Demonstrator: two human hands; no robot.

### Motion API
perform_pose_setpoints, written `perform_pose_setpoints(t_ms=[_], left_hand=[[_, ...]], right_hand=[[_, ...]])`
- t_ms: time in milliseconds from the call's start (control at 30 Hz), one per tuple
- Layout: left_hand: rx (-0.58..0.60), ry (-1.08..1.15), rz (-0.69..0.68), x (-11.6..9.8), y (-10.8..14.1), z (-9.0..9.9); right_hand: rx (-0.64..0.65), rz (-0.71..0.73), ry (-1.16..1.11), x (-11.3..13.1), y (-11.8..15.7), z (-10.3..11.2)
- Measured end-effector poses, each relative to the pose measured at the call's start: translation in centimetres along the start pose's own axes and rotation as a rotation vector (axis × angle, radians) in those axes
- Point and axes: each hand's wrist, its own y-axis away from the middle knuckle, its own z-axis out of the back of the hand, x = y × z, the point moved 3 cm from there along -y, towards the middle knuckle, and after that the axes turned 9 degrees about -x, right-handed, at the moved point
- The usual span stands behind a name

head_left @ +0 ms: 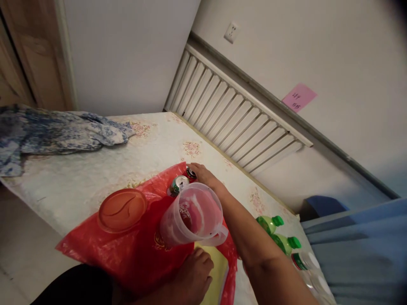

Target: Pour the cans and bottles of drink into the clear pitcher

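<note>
My right hand (203,174) reaches past a clear plastic jug (171,224), its fingers curled round a dark red drink can (190,173). Beside that can stands a green-and-silver can (178,185). The jug has a handle and stands upright on a red plastic bag (127,250). In front of it my left hand (197,273) rests with curled fingers over a yellow pad or booklet (218,271); its fingertips are hidden. An orange round lid (122,209) lies on the bag to the left.
Green-capped bottles (284,243) and clear containers (311,271) are at the right. A flower-patterned cloth (159,140) covers the table, with a blue-white garment (70,131) at the far left. A radiator (232,106) and a blue curtain (359,250) border the table.
</note>
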Motion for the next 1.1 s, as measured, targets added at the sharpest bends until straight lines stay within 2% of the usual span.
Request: perform_pose_setpoints(t_ms=[100,167,300,400,500,600,733,833,967,1100], left_hand=[[0.007,0.006,-0.01,-0.1,0.0,0.2],[-0.009,0.005,-0.025,-0.3,0.1,0.4],[-0.05,-0.019,-0.027,-0.3,0.3,0.6],[-0.096,0.002,-0.03,-0.1,0.3,0.4],[-0.151,0.053,-0.047,0.3,0.2,-0.1],[-0.172,0.153,-0.041,0.6,0.1,-0.8],[-0.17,0.361,0.071,0.9,0.1,-1.3],[-0.193,0.481,0.118,0.9,0.4,-1.1],[-0.221,0.485,0.035,0.6,0.9,-0.1],[-0.097,0.529,-0.037,0.1,1.5,1.0]], right_hand=[[-0.015,-0.016,-0.03,0.0,0.5,-0.3],[-0.07,-0.061,-0.032,-0.3,1.5,0.4],[-0.169,-0.152,0.003,-1.1,4.9,3.4],[-0.241,-0.194,0.046,-0.8,8.6,6.3],[-0.282,-0.221,0.076,0.7,13.2,9.0],[-0.282,-0.26,0.069,3.3,18.2,11.2],[-0.272,-0.346,0.047,7.2,23.8,13.3],[-0.249,-0.406,0.025,9.8,26.8,13.8],[-0.19,-0.424,-0.039,13.1,29.2,12.7],[-0.107,-0.446,-0.118,15.9,30.1,10.5]])
